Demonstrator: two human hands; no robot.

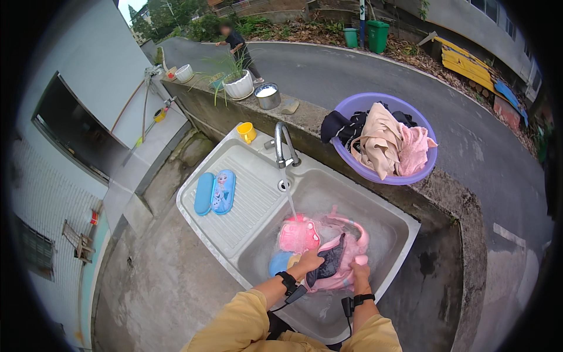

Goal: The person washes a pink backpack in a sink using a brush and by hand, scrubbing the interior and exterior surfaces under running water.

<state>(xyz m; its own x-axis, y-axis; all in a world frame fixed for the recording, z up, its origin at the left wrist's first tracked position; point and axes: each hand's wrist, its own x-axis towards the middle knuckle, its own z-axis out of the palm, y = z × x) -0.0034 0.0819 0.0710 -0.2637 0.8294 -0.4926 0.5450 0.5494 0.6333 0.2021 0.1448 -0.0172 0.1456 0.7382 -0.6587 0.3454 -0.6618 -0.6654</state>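
Observation:
A soaked pink backpack [350, 252] lies in the water of the sink basin [384, 226], its dark grey panel [329, 262] facing up. My left hand [308, 263] is closed on the backpack's edge beside that panel. In my right hand [360, 271], over the bag's right side, is a small pink block [361, 259]; whether it is soap I cannot tell. Water runs from the metal faucet [282, 144] onto a red-and-pink pouch [298, 233] at the bag's upper left. Something blue and rounded [280, 263] sits in the water near my left wrist.
On the ribbed drainboard [249, 193] lies an opened blue case [223, 192]; a yellow mug [246, 132] stands at its far corner. A purple tub [384, 177] of clothes rests on the wall, alongside a metal pot [268, 97] and a potted plant [239, 87]. Someone [237, 50] stands on the road.

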